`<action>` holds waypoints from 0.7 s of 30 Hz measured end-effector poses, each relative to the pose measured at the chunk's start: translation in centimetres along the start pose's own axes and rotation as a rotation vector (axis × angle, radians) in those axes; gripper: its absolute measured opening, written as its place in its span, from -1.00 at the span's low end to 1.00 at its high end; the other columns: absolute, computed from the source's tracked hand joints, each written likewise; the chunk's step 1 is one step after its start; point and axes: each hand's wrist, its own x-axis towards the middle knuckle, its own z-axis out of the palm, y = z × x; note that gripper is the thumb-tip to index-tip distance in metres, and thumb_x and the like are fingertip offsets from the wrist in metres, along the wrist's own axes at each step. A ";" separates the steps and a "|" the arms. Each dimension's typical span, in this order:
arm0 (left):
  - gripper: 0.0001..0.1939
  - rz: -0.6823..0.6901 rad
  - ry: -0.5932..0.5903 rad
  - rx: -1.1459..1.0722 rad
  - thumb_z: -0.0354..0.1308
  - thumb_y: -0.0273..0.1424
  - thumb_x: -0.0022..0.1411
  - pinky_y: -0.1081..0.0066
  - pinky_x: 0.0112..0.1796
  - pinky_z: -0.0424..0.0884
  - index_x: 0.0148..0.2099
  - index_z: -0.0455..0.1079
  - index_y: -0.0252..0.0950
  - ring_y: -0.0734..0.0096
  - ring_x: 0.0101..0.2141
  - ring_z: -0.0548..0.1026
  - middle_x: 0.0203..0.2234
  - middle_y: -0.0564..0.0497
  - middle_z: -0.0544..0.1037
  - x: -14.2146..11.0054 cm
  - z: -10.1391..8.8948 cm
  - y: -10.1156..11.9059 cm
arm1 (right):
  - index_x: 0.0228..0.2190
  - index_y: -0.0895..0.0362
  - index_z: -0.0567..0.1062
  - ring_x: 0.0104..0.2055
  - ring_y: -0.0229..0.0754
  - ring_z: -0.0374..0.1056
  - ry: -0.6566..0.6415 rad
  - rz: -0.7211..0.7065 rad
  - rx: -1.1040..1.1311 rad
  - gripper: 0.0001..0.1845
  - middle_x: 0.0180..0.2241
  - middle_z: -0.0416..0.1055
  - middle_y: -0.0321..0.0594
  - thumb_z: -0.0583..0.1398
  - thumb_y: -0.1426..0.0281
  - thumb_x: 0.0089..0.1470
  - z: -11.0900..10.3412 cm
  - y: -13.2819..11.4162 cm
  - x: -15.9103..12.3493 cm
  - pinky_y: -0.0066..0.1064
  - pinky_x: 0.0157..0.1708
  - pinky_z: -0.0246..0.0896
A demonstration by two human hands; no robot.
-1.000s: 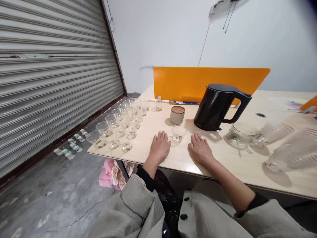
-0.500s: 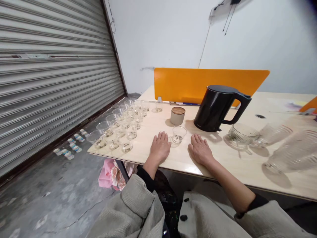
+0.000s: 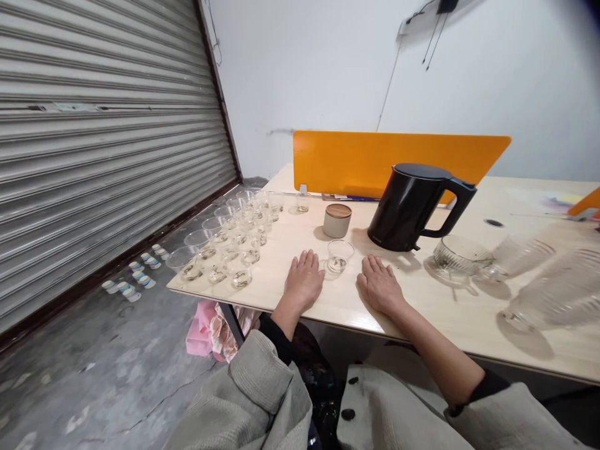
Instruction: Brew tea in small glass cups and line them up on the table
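Observation:
Palm down on the pale wooden table, my left hand lies flat with its fingers stretched forward, holding nothing. My right hand rests flat in the same way, also empty. Between the two stands a clear plastic cup with dark bits, like tea leaves, at its bottom; neither hand touches it. Behind the cup is a small grey canister with a wooden lid. A black electric kettle stands beyond my right hand, its handle pointing right.
Several clear cups with dark bits in them stand in rows at the table's left end. On the right are a ribbed glass bowl and stacks of clear cups lying on their sides. An orange divider crosses the back.
Both hands have stayed in place on the table, and no object has moved. Only the camera's view has shifted slightly.

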 end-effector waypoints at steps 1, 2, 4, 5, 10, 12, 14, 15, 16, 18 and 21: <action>-0.35 0.002 0.001 0.002 -0.30 -0.20 0.54 0.04 0.41 -0.07 0.49 0.04 -0.44 0.11 0.47 -0.04 0.48 -0.16 0.05 0.0 0.0 0.0 | 0.37 0.39 0.15 0.51 0.11 -0.15 0.000 0.001 0.001 -0.34 0.45 -0.01 0.15 -0.17 0.32 0.38 0.0 0.0 0.0 0.10 0.40 -0.16; -0.35 0.003 -0.001 0.004 -0.30 -0.20 0.54 0.04 0.41 -0.07 0.49 0.04 -0.44 0.11 0.47 -0.04 0.48 -0.16 0.04 0.0 0.0 0.0 | 0.37 0.39 0.15 0.50 0.11 -0.14 0.000 0.003 0.003 -0.34 0.45 -0.01 0.15 -0.17 0.32 0.38 0.1 0.0 0.0 0.10 0.40 -0.16; -0.35 0.004 -0.006 0.005 -0.30 -0.20 0.54 0.04 0.42 -0.07 0.50 0.04 -0.43 0.11 0.47 -0.05 0.48 -0.15 0.04 0.0 0.0 0.0 | 0.37 0.38 0.15 0.50 0.12 -0.14 0.002 0.003 0.007 -0.34 0.45 -0.01 0.16 -0.16 0.32 0.38 0.1 0.0 0.1 0.11 0.40 -0.15; -0.36 0.005 -0.007 0.004 -0.30 -0.20 0.54 0.04 0.42 -0.08 0.50 0.03 -0.43 0.11 0.47 -0.05 0.48 -0.15 0.03 -0.1 0.0 0.0 | 0.37 0.38 0.15 0.50 0.12 -0.14 0.002 0.004 0.008 -0.34 0.45 -0.01 0.16 -0.16 0.33 0.38 0.1 0.0 0.1 0.11 0.40 -0.15; -0.36 0.005 -0.006 -0.002 -0.30 -0.21 0.54 0.04 0.41 -0.07 0.50 0.04 -0.43 0.10 0.47 -0.04 0.48 -0.16 0.03 -0.1 -0.2 0.1 | 0.39 0.41 0.11 0.51 0.13 -0.16 -0.019 0.007 0.000 -0.32 0.46 -0.03 0.14 -0.18 0.32 0.38 0.0 0.0 0.1 0.10 0.41 -0.18; -0.36 0.008 -0.008 -0.003 -0.29 -0.21 0.54 0.04 0.41 -0.07 0.49 0.04 -0.45 0.09 0.47 -0.04 0.48 -0.17 0.04 -0.1 -0.3 0.1 | 0.38 0.41 0.12 0.51 0.14 -0.16 -0.020 0.005 0.000 -0.32 0.46 -0.04 0.14 -0.18 0.32 0.38 0.1 0.0 0.1 0.10 0.41 -0.18; -0.36 0.006 -0.011 -0.005 -0.30 -0.21 0.54 0.04 0.41 -0.07 0.49 0.04 -0.44 0.10 0.47 -0.04 0.48 -0.17 0.04 -0.1 -0.3 0.1 | 0.38 0.41 0.12 0.51 0.13 -0.16 -0.011 0.002 0.002 -0.32 0.46 -0.03 0.14 -0.18 0.33 0.38 0.1 0.0 0.1 0.11 0.41 -0.17; -0.36 0.001 -0.012 -0.007 -0.30 -0.21 0.54 0.04 0.41 -0.07 0.50 0.04 -0.43 0.11 0.47 -0.04 0.48 -0.16 0.04 -0.1 -0.3 0.1 | 0.38 0.41 0.13 0.51 0.13 -0.15 -0.006 0.002 0.003 -0.33 0.46 -0.03 0.15 -0.17 0.33 0.38 0.1 0.0 0.1 0.11 0.41 -0.16; -0.36 -0.003 -0.016 -0.008 -0.30 -0.20 0.54 0.05 0.41 -0.08 0.50 0.05 -0.40 0.12 0.47 -0.04 0.48 -0.16 0.04 0.0 -0.3 0.1 | 0.38 0.41 0.13 0.51 0.13 -0.14 -0.002 0.002 0.003 -0.33 0.46 -0.02 0.15 -0.17 0.33 0.37 0.1 0.0 0.1 0.11 0.41 -0.16; -0.37 -0.010 -0.022 -0.011 -0.30 -0.20 0.54 0.06 0.42 -0.08 0.50 0.05 -0.37 0.14 0.47 -0.04 0.48 -0.14 0.04 0.0 -0.3 0.1 | 0.37 0.41 0.13 0.51 0.12 -0.15 -0.004 0.003 0.001 -0.33 0.46 -0.02 0.14 -0.17 0.34 0.37 0.0 0.0 0.1 0.11 0.41 -0.16; -0.36 -0.008 -0.019 -0.010 -0.30 -0.19 0.53 0.05 0.42 -0.08 0.50 0.04 -0.37 0.14 0.47 -0.04 0.48 -0.14 0.04 0.0 -0.1 0.0 | 0.38 0.40 0.13 0.51 0.11 -0.16 -0.026 0.011 0.004 -0.33 0.46 -0.04 0.13 -0.18 0.33 0.38 -0.2 -0.1 0.0 0.09 0.41 -0.17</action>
